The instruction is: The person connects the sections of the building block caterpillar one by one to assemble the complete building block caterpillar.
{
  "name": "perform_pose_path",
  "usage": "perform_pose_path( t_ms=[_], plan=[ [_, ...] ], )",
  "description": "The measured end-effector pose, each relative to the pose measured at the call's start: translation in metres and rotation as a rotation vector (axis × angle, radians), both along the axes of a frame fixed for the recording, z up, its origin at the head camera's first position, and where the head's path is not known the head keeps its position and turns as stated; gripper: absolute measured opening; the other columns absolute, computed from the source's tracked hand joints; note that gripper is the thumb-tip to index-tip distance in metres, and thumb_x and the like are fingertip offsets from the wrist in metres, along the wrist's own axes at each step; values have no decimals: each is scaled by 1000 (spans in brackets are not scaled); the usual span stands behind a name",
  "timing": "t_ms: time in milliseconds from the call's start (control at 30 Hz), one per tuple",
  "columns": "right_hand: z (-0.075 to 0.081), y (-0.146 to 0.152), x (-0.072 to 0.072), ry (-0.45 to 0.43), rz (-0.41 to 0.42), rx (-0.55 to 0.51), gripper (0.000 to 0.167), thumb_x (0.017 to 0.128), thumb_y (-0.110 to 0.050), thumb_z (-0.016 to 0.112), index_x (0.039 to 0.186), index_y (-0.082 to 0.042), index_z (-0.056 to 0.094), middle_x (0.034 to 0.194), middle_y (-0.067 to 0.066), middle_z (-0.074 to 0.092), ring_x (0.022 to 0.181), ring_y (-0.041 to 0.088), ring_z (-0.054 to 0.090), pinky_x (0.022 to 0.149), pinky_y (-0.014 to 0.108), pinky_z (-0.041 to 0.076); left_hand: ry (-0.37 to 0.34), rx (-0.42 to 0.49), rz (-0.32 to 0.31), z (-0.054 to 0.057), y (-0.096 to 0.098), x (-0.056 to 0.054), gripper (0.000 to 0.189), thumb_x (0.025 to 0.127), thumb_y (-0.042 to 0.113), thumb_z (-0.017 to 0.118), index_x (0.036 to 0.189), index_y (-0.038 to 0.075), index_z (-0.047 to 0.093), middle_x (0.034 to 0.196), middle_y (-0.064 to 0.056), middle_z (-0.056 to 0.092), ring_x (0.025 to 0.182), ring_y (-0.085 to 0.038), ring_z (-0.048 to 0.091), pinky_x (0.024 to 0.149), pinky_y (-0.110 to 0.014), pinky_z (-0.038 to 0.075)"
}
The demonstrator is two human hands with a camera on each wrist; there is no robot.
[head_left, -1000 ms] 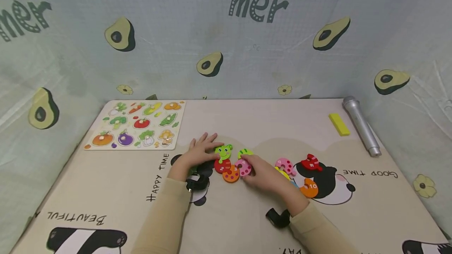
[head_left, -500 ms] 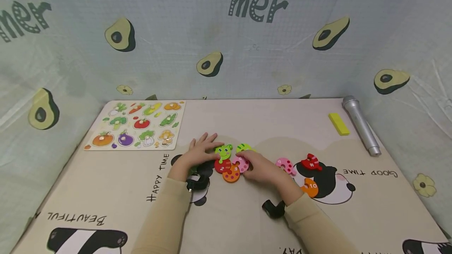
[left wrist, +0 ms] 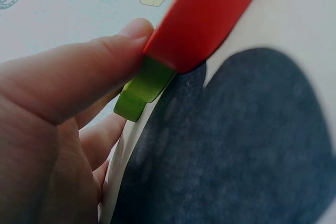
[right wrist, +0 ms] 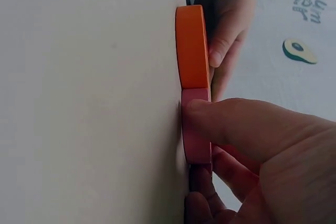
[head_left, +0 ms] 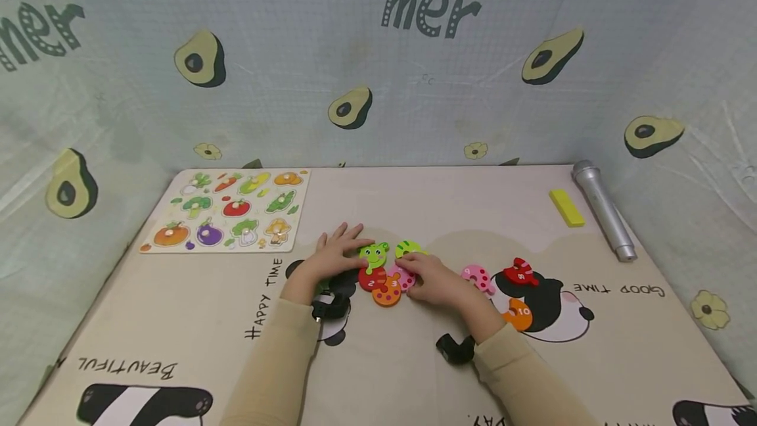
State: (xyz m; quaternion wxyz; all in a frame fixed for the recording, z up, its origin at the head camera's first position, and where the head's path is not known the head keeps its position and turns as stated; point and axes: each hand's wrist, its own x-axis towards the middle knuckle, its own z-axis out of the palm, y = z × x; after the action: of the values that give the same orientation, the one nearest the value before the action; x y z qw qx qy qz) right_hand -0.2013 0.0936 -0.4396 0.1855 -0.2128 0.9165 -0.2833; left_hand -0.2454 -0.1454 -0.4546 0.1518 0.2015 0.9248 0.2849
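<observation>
Across the table [head_left: 461,199], the broad layout around the orange piece marked 3 [head_left: 387,292] matches the frame from a second ago: the vegetable board [head_left: 225,210] sits well off to its far left and the silver microphone [head_left: 604,210] well off to its far right. The change is in the right hand [head_left: 439,283], which has come in closer on the orange piece's right, thumb and fingertips pinching the dotted pink piece [head_left: 403,277]. The left hand [head_left: 328,258] keeps its place to the upper left of the orange piece, fingers spread, with index finger and thumb resting against the green smiling head [head_left: 374,256]. The pink piece has slid a little leftward, and the right wrist view shows its edge meeting the orange one at the orange piece's right, with no gap between them; so head, red piece marked 2 [head_left: 372,279], orange and pink now seem to make one curved run, though the pink has not been let go and its number is covered. Earlier it sat slightly farther right. The lime striped piece [head_left: 408,248], above and right of the orange one, shows more of itself than a second ago; whether it touches the pink I cannot tell. Farther right of the orange piece, the other pink piece [head_left: 476,276] lies unmoved, while a yellow edge glimpsed beside it earlier is now out of sight, apparently behind the right arm.
</observation>
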Motion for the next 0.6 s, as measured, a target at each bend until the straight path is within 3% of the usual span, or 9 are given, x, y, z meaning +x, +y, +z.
perform_pose_path(
  t_ms=[133,333,600],
  plan=[
    [5,5,4,36,-27,5,54,83,-16,63,134,-14,46,141,5,38,128,26,38,103,46,36,-6,10,-6,1,0,1,54,84,43,57,133,24,47,152,-6,18,141,-33,-1,107,-61,-7],
    [21,22,2,116,-97,-37,48,85,-13,62,131,-10,48,143,7,32,110,21,53,95,41,45,-6,25,-9,5,-1,1,53,85,40,58,133,22,47,153,-7,17,141,-33,-2,106,-61,-8],
    [14,28,-21,35,-54,0,51,86,-13,59,135,-13,43,146,9,30,131,30,36,105,47,32,-10,21,-9,2,-1,1,53,84,42,58,133,23,48,152,-6,18,141,-33,-2,107,-61,-7]
  ],
)
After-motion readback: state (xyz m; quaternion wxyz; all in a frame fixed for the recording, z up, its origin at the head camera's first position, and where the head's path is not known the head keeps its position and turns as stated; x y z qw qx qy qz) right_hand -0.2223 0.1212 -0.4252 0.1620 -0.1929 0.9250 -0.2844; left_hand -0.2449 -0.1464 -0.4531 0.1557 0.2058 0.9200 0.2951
